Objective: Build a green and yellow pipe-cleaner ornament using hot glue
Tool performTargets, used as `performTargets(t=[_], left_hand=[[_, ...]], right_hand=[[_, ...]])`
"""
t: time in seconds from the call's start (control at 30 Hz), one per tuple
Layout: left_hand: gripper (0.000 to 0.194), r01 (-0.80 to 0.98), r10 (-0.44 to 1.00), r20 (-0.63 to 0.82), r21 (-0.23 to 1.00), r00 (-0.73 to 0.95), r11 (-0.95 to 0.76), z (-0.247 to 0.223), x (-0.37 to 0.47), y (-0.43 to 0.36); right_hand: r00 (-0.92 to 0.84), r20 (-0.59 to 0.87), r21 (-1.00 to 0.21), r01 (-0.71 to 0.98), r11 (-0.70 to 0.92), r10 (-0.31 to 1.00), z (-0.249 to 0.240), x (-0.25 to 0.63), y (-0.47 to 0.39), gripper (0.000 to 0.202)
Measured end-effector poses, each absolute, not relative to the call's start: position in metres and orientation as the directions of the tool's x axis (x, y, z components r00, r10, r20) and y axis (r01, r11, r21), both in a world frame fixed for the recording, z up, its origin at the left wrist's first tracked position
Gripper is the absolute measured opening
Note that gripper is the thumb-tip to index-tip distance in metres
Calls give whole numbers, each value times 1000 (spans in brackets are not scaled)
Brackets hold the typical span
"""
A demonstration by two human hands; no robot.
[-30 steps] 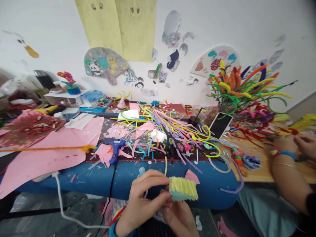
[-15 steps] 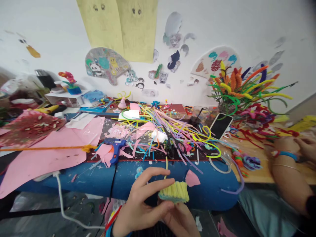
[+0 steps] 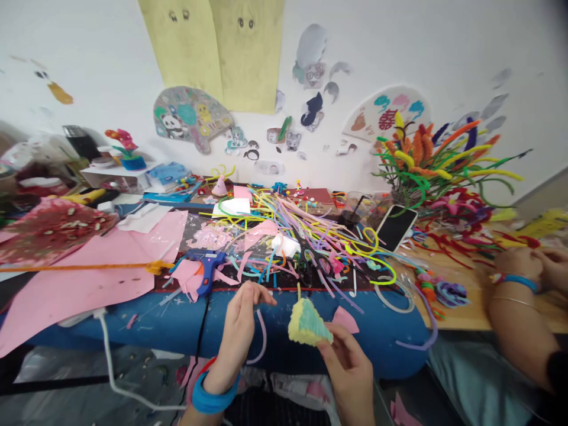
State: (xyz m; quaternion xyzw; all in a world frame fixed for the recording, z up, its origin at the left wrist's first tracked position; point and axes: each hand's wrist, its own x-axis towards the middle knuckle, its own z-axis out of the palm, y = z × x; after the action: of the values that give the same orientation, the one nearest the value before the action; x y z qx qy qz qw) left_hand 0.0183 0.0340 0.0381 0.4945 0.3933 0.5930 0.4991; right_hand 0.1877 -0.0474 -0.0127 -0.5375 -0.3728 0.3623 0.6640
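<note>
My right hand [image 3: 348, 361] pinches the corner of a yellow and light-blue fuzzy wedge [image 3: 308, 322], which is tilted over the blue front edge of the table. To its left, my left hand [image 3: 244, 313] is raised and apart from the wedge, fingers stretched toward the right with nothing between them. A blue band [image 3: 216, 397] circles my left wrist. Behind the hands lies a heap of coloured pipe cleaners [image 3: 306, 222]. A blue glue gun [image 3: 207, 269] rests left of the heap, and a pink scrap [image 3: 345, 319] is just behind my right hand.
Pink sheets [image 3: 115, 266] cover the left of the table. A phone [image 3: 396, 226] leans at the right near a bunch of pipe-cleaner flowers [image 3: 426, 157]. At the far right a person's arm [image 3: 517, 313] rests over the wooden table [image 3: 465, 316]. A white cable [image 3: 110, 367] hangs at the front left.
My left hand has let go of the wedge and moved up and left. The wedge has turned in my right hand and now shows its blue side; my right hand has shifted right.
</note>
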Motion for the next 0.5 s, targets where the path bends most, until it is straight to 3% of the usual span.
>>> performTargets(t=[0.13,0.2,0.27,0.4,0.5], left_hand=[[43,-499,990,2,863,144,71,33,32,29],[53,-582,956,-72,779,285,232,36,42,21],[48,-629,916,-143,686,376,366,38,51,15],[26,-738,888,-284,496,360,458,39,60,17],[23,-745,876,-330,469,351,475,37,58,23]], right_hand=[[573,465,-885,294,360,675,-12,177,-46,10],[504,577,-813,427,395,642,-9,168,-46,10],[388,667,-722,549,421,637,-7,160,-47,13],[151,735,-546,710,445,661,-6,156,-49,17],[93,705,-527,732,431,703,-6,158,-48,25]])
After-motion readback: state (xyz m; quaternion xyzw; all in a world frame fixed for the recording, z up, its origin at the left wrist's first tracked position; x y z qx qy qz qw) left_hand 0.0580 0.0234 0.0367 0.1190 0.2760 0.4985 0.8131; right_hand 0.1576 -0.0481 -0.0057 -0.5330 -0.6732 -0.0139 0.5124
